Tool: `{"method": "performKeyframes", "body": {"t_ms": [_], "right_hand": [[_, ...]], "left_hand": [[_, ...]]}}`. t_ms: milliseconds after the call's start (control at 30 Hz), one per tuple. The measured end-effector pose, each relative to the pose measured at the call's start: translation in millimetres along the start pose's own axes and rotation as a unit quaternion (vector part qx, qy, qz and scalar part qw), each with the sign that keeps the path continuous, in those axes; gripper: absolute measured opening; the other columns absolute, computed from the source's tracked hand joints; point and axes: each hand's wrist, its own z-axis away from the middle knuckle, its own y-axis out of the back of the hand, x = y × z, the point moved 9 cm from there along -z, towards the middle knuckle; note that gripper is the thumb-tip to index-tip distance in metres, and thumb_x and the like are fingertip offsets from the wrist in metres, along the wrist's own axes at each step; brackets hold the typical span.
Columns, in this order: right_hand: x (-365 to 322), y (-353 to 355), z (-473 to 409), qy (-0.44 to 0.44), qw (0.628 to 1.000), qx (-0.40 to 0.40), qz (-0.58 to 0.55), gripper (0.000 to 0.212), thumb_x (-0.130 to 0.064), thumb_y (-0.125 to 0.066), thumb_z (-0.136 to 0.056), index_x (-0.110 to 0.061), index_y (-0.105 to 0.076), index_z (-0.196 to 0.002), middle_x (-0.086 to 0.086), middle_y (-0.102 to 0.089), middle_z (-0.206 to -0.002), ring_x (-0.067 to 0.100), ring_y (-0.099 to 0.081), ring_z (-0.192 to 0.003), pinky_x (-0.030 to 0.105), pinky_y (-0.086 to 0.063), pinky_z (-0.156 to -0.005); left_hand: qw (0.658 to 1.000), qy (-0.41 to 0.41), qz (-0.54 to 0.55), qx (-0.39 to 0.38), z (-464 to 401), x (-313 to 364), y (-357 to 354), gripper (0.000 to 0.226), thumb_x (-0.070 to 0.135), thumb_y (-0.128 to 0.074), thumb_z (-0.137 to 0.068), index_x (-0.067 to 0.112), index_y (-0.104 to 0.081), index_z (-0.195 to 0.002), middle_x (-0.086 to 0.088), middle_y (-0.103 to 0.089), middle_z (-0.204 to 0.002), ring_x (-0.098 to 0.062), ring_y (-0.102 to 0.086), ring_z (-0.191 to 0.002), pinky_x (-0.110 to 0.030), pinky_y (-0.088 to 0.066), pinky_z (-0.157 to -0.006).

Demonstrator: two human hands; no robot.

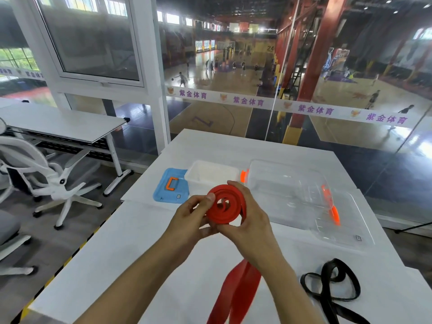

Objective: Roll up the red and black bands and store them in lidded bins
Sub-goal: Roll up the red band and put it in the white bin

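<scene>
Two hands on the red band [225, 204]: left hand [189, 218] pinches the coil so it won't spring open, right hand [247, 220] cups it, feeding the loose tail.

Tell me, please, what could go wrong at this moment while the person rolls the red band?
1. The red band is only partly rolled; both hands, left hand and right hand, hold the coil in the air. If a grip loosens, it may spring open.
2. Its loose tail hangs down to the white table edge and may snag or twist.
3. The black band lies near the table's right edge and might get knocked off.
</scene>
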Motion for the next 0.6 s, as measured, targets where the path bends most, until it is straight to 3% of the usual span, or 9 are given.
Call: {"method": "performKeyframes", "body": {"t_ms": [133, 233, 300, 367, 467, 600], "right_hand": [[-6, 0, 0, 0.038, 0.983, -0.144, 0.105, 0.093, -0.033, -0.088, -0.076, -0.064, -0.033, -0.144, -0.02, -0.061, -0.127, 0.004, -0.058, -0.117, 0.033, -0.051, -0.104], [-14, -6, 5, 0.05, 0.959, -0.22, 0.172, 0.097, -0.03, -0.084, -0.08, -0.071, -0.024, -0.145, -0.015, -0.06, -0.117, 0.007, -0.056, -0.106, 0.031, -0.051, -0.097], [-19, -8, 8, 0.051, 0.955, -0.229, 0.179, 0.099, -0.031, -0.083, -0.081, -0.071, -0.018, -0.144, -0.014, -0.058, -0.117, 0.007, -0.055, -0.106, 0.03, -0.05, -0.097], [-19, -7, 8, 0.052, 0.959, -0.214, 0.175, 0.101, -0.033, -0.082, -0.081, -0.071, -0.014, -0.146, -0.012, -0.057, -0.122, 0.009, -0.057, -0.109, 0.034, -0.051, -0.099], [-13, -2, 6, 0.042, 0.964, -0.198, 0.171, 0.102, -0.036, -0.081, -0.079, -0.068, -0.014, -0.148, -0.013, -0.057, -0.127, 0.009, -0.057, -0.113, 0.033, -0.052, -0.098], [-3, 10, 3, 0.014, 0.981, -0.165, 0.104, 0.087, -0.033, -0.083, -0.079, -0.059, -0.032, -0.146, -0.024, -0.063, -0.123, 0.003, -0.061, -0.107, 0.022, -0.051, -0.093]], "left_hand": [[0.988, -0.003, -0.112, -0.102, 0, 14, 4, 0.043, 0.037, -0.073, -0.081, 0.015, -0.07, -0.117, -0.009, -0.076, -0.112, -0.028, -0.071, -0.111, -0.044, -0.059, -0.095], [0.938, 0.005, -0.284, -0.197, 3, 20, -10, 0.042, 0.038, -0.08, -0.08, 0.029, -0.069, -0.119, 0.005, -0.076, -0.113, -0.018, -0.07, -0.11, -0.031, -0.059, -0.089], [0.918, 0.0, -0.345, -0.194, 1, 23, -13, 0.032, 0.038, -0.081, -0.08, 0.033, -0.071, -0.11, 0.013, -0.077, -0.105, -0.011, -0.071, -0.102, -0.024, -0.06, -0.083], [0.921, -0.026, -0.349, -0.173, -1, 28, -14, 0.024, 0.036, -0.081, -0.081, 0.033, -0.073, -0.103, 0.014, -0.078, -0.099, -0.006, -0.073, -0.096, -0.021, -0.06, -0.078], [0.934, -0.063, -0.317, -0.152, -1, 30, -14, 0.034, 0.043, -0.081, -0.074, 0.026, -0.076, -0.103, 0.006, -0.079, -0.098, -0.011, -0.074, -0.096, -0.026, -0.061, -0.082], [0.967, -0.083, -0.221, -0.091, -1, 28, -10, 0.04, 0.044, -0.078, -0.07, 0.021, -0.077, -0.102, 0.001, -0.079, -0.094, -0.015, -0.075, -0.091, -0.024, -0.059, -0.073]]}}
